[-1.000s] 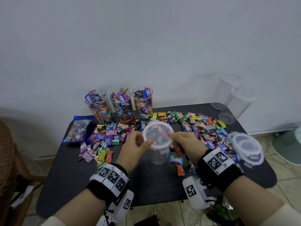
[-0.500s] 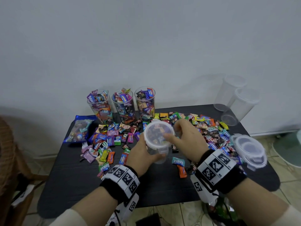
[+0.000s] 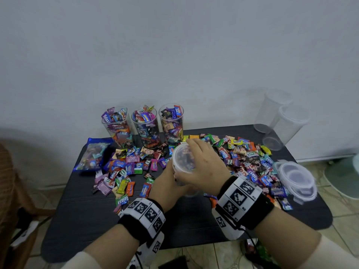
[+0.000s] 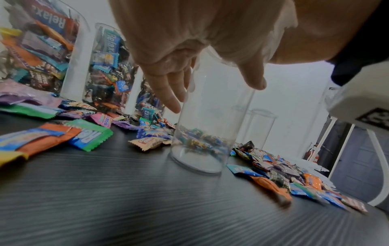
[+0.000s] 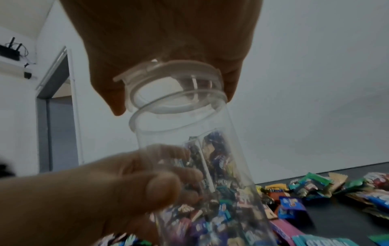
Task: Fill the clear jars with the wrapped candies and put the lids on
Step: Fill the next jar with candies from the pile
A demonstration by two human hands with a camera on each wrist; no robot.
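Right hand [image 3: 202, 166] now atop lid [image 5: 168, 73], gripping.

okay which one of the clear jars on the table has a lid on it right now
The empty jar at front centre, held by the left hand, with the right hand on its lid. The three filled jars behind stand open.

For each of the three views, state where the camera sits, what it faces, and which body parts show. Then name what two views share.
Head: above, facing down at the table; both forearms, left hand, right hand.
Left wrist: low by the tabletop, facing the jar; left fingers.
Right wrist: under the right hand, facing up at the lid; both hands.
Shared: both wrist views show the empty jar.
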